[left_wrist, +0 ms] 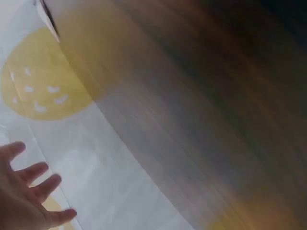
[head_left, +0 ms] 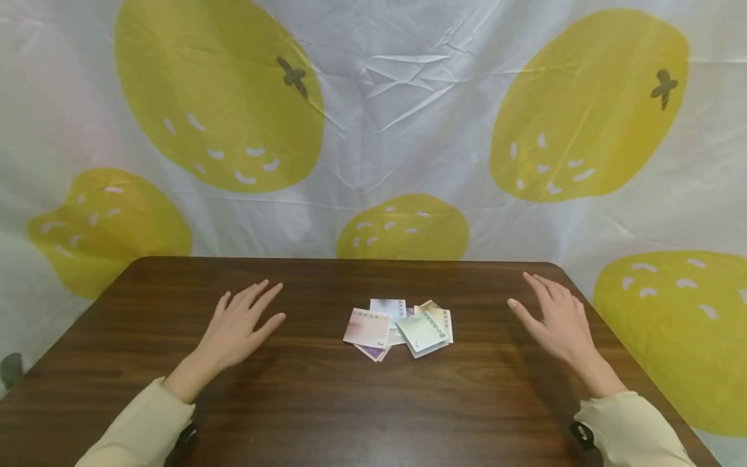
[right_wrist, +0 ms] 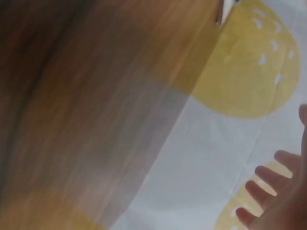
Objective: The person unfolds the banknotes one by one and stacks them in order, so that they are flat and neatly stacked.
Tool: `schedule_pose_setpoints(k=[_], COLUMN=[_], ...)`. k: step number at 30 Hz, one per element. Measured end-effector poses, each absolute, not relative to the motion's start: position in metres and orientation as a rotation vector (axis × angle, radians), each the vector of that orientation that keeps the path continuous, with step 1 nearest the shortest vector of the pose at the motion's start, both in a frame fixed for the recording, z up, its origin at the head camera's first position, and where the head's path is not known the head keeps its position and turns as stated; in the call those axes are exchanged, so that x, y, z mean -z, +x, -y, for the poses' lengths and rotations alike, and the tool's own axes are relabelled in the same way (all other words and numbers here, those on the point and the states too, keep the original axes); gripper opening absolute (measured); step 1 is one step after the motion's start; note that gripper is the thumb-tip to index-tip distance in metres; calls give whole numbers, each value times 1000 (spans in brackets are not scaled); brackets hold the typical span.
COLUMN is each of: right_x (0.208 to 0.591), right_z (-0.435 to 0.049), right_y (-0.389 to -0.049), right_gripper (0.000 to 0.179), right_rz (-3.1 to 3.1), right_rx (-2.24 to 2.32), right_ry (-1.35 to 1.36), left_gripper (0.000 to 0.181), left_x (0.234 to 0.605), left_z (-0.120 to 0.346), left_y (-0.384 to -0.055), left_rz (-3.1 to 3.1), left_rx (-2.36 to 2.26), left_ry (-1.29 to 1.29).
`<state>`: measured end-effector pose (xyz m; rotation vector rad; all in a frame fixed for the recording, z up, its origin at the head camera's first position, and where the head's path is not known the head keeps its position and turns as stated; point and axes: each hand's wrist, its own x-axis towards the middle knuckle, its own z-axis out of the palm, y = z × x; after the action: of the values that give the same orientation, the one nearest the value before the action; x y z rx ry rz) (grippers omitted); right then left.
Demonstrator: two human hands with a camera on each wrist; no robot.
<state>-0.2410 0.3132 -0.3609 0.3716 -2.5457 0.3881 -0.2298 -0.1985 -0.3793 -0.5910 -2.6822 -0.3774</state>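
Several folded banknotes lie overlapping in a loose pile at the middle of the table. A pink banknote (head_left: 366,327) is on the left side, with a purple banknote (head_left: 372,353) showing beneath it. On the right a green banknote (head_left: 421,331) partly covers a yellowish banknote (head_left: 444,318), and a pale bluish banknote (head_left: 388,307) sits behind. My left hand (head_left: 238,329) is held above the table left of the pile, fingers spread and holding nothing. To the right of the pile, my right hand (head_left: 557,324) is likewise extended with nothing in it. Neither hand touches the banknotes.
The dark brown wooden table (head_left: 327,415) has rounded far corners. Behind it hangs a white cloth (head_left: 403,143) printed with large yellow fruit. Both forearms wear pale sleeves (head_left: 137,425), with a black band at each wrist.
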Motion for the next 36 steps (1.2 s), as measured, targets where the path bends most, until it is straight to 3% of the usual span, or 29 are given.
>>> schedule_pose_setpoints(k=[16,30,36], right_x=[367,380,383], right_z=[-260,-232,-221], right_y=[-253,-259,-264], right_gripper=[35,36,28], right_rz=[2464,2664,2731], right_rx=[-877,-1152,-1255], right_ry=[398,368,401], left_gripper=[41,35,34], left_x=[382,388,391], left_z=[154,132,125], left_y=[-237,-244,-250], left_rz=[2660,2780,2791], left_rx=[1130,1242,1264], left_ry=[-641,-591,-607])
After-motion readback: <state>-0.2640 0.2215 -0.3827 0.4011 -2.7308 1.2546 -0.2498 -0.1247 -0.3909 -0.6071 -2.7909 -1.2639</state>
